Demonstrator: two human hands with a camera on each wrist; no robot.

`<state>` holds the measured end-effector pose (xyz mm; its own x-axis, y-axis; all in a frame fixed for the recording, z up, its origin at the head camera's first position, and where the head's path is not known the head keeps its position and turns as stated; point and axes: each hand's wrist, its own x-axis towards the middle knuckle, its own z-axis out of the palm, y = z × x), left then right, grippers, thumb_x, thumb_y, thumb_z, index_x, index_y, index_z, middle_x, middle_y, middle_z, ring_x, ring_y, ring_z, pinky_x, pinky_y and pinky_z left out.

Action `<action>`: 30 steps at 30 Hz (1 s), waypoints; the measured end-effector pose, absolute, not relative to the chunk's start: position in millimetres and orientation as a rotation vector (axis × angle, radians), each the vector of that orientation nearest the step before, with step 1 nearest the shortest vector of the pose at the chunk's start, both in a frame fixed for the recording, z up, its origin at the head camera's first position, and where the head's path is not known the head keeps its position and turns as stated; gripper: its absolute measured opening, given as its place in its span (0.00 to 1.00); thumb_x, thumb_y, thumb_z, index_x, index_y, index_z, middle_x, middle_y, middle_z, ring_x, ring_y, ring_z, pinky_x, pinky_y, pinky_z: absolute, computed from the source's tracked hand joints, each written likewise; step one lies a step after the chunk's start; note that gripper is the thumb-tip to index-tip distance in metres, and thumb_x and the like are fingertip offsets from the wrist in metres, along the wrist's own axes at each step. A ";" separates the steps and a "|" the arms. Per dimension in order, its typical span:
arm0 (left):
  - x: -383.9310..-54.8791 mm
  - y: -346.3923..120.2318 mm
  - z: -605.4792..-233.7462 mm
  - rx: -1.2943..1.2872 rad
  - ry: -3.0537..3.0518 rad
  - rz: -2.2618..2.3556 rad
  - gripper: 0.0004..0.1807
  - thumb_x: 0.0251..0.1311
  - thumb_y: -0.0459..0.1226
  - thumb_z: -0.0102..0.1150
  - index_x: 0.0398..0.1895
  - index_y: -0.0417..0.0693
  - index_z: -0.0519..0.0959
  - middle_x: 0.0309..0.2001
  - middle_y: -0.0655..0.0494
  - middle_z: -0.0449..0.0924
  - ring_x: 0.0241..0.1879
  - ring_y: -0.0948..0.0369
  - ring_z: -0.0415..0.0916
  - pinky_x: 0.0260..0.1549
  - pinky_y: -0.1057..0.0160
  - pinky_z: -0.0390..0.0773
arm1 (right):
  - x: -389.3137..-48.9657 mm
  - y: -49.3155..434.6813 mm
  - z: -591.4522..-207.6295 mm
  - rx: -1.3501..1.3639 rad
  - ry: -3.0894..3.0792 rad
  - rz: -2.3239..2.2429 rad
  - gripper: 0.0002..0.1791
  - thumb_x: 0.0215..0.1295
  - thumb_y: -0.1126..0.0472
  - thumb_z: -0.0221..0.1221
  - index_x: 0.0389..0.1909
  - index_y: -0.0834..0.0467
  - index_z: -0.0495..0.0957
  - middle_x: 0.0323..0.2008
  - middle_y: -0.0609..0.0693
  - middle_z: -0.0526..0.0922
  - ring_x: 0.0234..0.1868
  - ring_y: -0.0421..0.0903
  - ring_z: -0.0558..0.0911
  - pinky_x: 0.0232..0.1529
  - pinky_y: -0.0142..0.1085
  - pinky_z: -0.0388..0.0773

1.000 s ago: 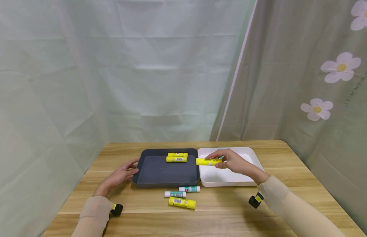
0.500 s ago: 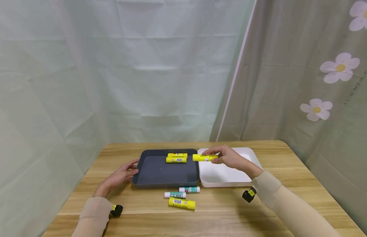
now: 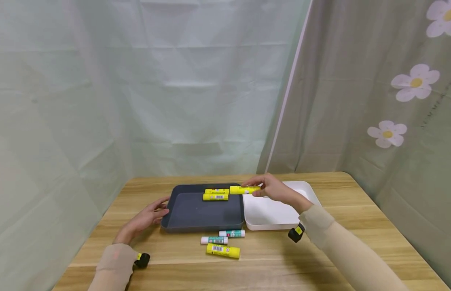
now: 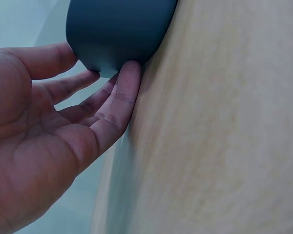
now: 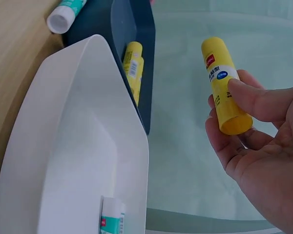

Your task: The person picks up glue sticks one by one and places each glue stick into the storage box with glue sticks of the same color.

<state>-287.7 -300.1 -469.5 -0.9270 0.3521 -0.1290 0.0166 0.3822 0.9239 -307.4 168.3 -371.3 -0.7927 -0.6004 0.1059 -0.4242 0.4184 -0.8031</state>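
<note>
My right hand (image 3: 270, 189) pinches a yellow glue stick (image 5: 222, 92) between thumb and fingers. It holds the stick lengthwise above the seam between the dark grey tray (image 3: 196, 214) and the white tray (image 3: 270, 216). Two yellow glue sticks (image 3: 215, 197) lie side by side at the back of the grey tray. A white and green glue stick (image 5: 111, 217) lies in the white tray. My left hand (image 3: 147, 216) rests at the grey tray's left side, its fingertips (image 4: 129, 73) touching the tray's outer wall with the fingers loosely extended.
In front of the trays, on the wooden table (image 3: 283, 262), lie two white and green glue sticks (image 3: 231, 233) and a yellow glue stick (image 3: 223, 250). The trays stand edge to edge. Behind the table hangs a pale curtain (image 3: 196, 101).
My right hand has moved left and a little away from me with the yellow glue stick, from over the white tray to the grey tray's right edge. The left hand stays in place.
</note>
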 end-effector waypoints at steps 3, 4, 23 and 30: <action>-287.0 -299.8 -469.0 0.315 2.340 1.562 0.36 0.81 0.38 0.49 0.84 0.38 0.48 0.71 0.28 0.54 0.71 0.33 0.61 0.65 0.38 0.69 | -312.5 162.3 -373.9 -0.871 2.448 -1.326 0.21 0.70 0.72 0.63 0.61 0.55 0.85 0.59 0.53 0.84 0.51 0.50 0.80 0.46 0.47 0.80; -286.7 -299.9 -468.7 0.315 2.342 1.559 0.36 0.81 0.38 0.49 0.84 0.38 0.48 0.71 0.28 0.53 0.71 0.33 0.61 0.65 0.39 0.70 | -314.2 160.3 -375.0 -0.856 2.435 -1.336 0.21 0.70 0.72 0.63 0.61 0.55 0.85 0.59 0.53 0.84 0.51 0.50 0.80 0.47 0.50 0.81; -285.3 -299.3 -466.7 0.328 2.352 1.547 0.36 0.82 0.39 0.48 0.84 0.37 0.47 0.73 0.27 0.53 0.72 0.31 0.58 0.64 0.39 0.71 | -332.4 135.8 -379.4 -0.874 2.443 -1.299 0.21 0.69 0.76 0.62 0.60 0.58 0.85 0.60 0.54 0.84 0.58 0.54 0.80 0.52 0.43 0.81; -286.3 -300.2 -468.5 0.325 2.355 1.550 0.36 0.81 0.39 0.49 0.83 0.37 0.48 0.72 0.27 0.53 0.72 0.30 0.59 0.64 0.39 0.71 | -335.2 127.9 -383.3 -0.857 2.421 -1.312 0.22 0.69 0.74 0.62 0.61 0.58 0.84 0.60 0.53 0.84 0.57 0.52 0.80 0.53 0.43 0.81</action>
<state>-286.3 -300.2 -468.5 -0.9287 0.3490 -0.1257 0.0226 0.3915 0.9199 -335.2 127.9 -383.3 -0.7935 -0.6064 0.0521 -0.3745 0.4191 -0.8271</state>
